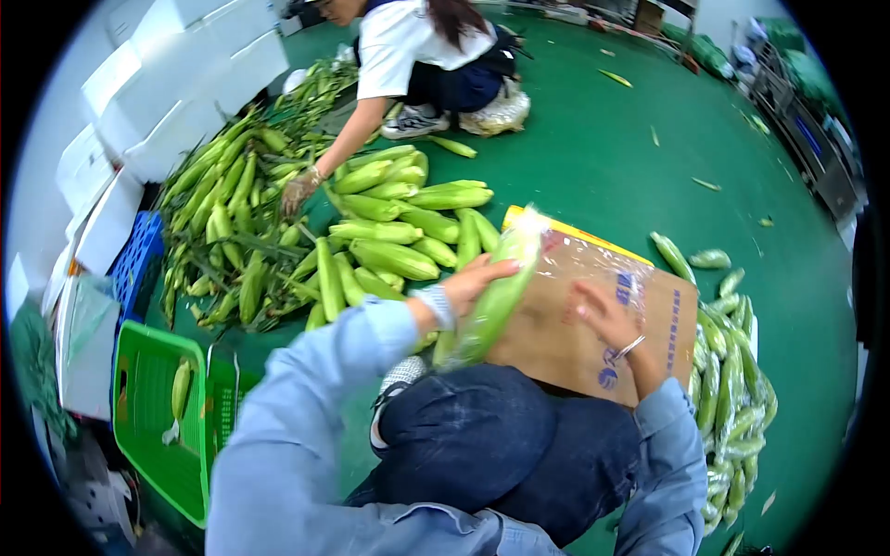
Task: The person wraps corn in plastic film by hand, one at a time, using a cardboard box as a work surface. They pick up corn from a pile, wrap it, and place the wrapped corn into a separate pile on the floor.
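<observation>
My left hand [475, 284] is closed around a green ear of corn [501, 301] in its husk, with clear plastic over it. The ear is tilted, its pale end up and away from me, above the near left part of a brown cardboard box [547, 347]. Over the right side of that box, my right hand [607, 317] has its fingers apart and nothing in them. Clear plastic film [589, 264] lies on top of the box. Unwrapped ears of corn [394, 259] are heaped on the floor beyond my left hand.
A person [417, 56] crouches ahead, a gloved hand [298, 190] reaching into the corn pile. Plastic-wrapped ears [732, 389] are stacked at right. At left stand a green basket [139, 408] holding one ear, a blue crate [139, 264] and white foam boxes [167, 83].
</observation>
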The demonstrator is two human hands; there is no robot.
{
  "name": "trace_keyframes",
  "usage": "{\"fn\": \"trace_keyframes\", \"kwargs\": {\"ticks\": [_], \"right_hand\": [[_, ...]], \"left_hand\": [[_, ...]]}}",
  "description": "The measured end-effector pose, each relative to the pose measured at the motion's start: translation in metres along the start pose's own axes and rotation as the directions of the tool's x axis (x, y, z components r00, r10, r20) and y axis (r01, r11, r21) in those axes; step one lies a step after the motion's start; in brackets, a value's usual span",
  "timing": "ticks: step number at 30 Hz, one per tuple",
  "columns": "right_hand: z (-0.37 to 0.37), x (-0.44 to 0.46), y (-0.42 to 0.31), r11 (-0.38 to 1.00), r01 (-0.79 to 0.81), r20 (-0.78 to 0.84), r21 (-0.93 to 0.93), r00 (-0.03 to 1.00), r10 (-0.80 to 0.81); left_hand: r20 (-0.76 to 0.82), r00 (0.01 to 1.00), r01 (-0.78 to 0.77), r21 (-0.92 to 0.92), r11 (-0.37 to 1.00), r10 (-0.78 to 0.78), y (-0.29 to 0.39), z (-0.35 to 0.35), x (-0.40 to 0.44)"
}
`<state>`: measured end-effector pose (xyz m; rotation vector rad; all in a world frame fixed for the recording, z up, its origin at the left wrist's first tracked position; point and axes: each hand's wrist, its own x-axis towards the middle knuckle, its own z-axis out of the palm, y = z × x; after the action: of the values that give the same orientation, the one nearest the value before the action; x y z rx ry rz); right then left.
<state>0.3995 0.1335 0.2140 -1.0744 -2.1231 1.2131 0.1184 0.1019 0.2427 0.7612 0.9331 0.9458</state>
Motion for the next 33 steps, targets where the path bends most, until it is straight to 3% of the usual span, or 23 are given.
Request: {"fn": "trace_keyframes", "kwargs": {"ticks": [2,4,7,8,9,10,11,12,13,15,17,18,19,20,21,22,23,24,25,27,29,31,33], "right_hand": [[0.048,0.01,-0.013,0.958,-0.03,0.083,0.286,0.997,0.006],[0.079,0.006,-0.045,0.709,-0.17,0.135,0.684,0.985,0.105],[0.058,-0.003,-0.07,0.588,-0.342,0.303,0.734,0.938,0.167],[0.047,-0.007,-0.075,0.837,-0.347,0.228,0.423,0.935,0.273],[0.039,-0.009,-0.08,0.941,-0.337,0.115,0.037,0.937,0.331],[0.036,-0.011,-0.083,0.939,-0.342,0.122,0.027,0.934,0.336],[0.034,-0.016,-0.084,0.869,-0.136,-0.165,-0.476,0.984,0.063],[0.032,-0.022,-0.087,0.491,-0.065,-0.247,-0.869,0.917,-0.315],[0.027,-0.026,-0.093,0.488,-0.067,-0.24,-0.871,0.923,-0.301],[0.016,-0.028,-0.107,0.062,-0.058,-0.083,-0.996,0.844,-0.53],[-0.001,-0.034,-0.109,0.049,0.007,-0.024,-0.999,0.803,-0.596],[-0.012,-0.039,-0.103,0.03,0.063,0.027,-0.998,0.75,-0.661],[-0.024,-0.052,-0.086,0.097,0.056,-0.017,-0.994,0.781,-0.624],[-0.035,-0.069,-0.072,0.098,0.052,-0.02,-0.994,0.787,-0.616],[-0.044,-0.088,-0.059,0.265,-0.068,-0.203,-0.962,0.828,-0.522],[-0.053,-0.106,-0.047,0.413,-0.202,-0.374,-0.888,0.839,-0.395],[-0.063,-0.123,-0.044,0.457,-0.477,-0.595,-0.751,0.789,-0.155],[-0.076,-0.142,-0.038,0.424,-0.716,-0.761,-0.555,0.642,0.088],[-0.101,-0.171,-0.014,0.358,-0.773,-0.815,-0.523,0.577,0.055],[-0.16,-0.247,0.044,0.178,-0.885,-0.895,-0.43,0.444,0.044],[-0.195,-0.293,0.075,0.064,-0.93,-0.929,-0.363,0.366,0.058],[-0.209,-0.324,0.089,-0.055,-0.971,-0.959,-0.232,0.218,0.18],[-0.207,-0.349,0.11,-0.089,-0.97,-0.958,-0.226,0.205,0.202]], "left_hand": [[0.055,0.984,-0.157,-0.204,0.966,0.171,0.003,0.024,0.01],[0.045,0.957,-0.245,-0.413,0.877,0.288,0.001,0.047,0.014],[-0.052,0.903,-0.425,-0.262,0.866,0.427,-0.002,0.056,0.016],[-0.071,0.902,-0.429,-0.274,0.861,0.426,-0.005,0.05,0.013],[-0.168,0.869,-0.494,-0.242,0.835,0.465,-0.006,0.046,0.011],[-0.255,0.826,-0.554,-0.202,0.808,0.502,-0.006,0.042,0.011],[-0.334,0.78,-0.6,-0.158,0.784,0.53,-0.008,0.039,0.011],[-0.336,0.788,-0.59,-0.171,0.789,0.516,-0.011,0.037,0.01],[-0.353,0.848,-0.499,-0.283,0.819,0.395,-0.011,0.033,0.01],[-0.364,0.894,-0.402,-0.395,0.826,0.261,-0.012,0.021,0.007],[-0.08,0.997,-0.019,0.001,1.0,0.019,-0.016,0.004,0.006],[0.021,0.988,0.146,0.242,0.959,-0.156,-0.021,-0.003,0.004],[0.059,0.974,0.191,0.29,0.938,-0.217,-0.03,-0.008,0.0],[-0.049,0.988,0.151,0.349,0.925,-0.143,-0.037,-0.021,-0.003],[-0.149,0.987,0.119,0.412,0.903,-0.062,-0.043,-0.037,-0.005],[-0.363,0.929,0.107,0.461,0.881,0.077,-0.046,-0.058,-0.01],[-0.548,0.814,0.076,0.43,0.9,0.193,-0.065,-0.097,-0.005],[-0.685,0.71,0.123,0.349,0.929,0.164,-0.078,-0.131,-0.009],[-0.771,0.609,0.35,0.472,0.809,0.186,-0.124,-0.193,0.0],[-0.912,0.405,0.531,0.176,0.829,-0.065,-0.129,-0.199,-0.02],[-0.921,0.389,0.552,0.206,0.808,-0.031,-0.155,-0.23,0.005],[-0.977,0.208,0.576,0.093,0.812,-0.036,-0.168,-0.247,0.029],[-0.978,0.196,0.513,0.045,0.857,-0.066,-0.179,-0.253,0.043]]}}
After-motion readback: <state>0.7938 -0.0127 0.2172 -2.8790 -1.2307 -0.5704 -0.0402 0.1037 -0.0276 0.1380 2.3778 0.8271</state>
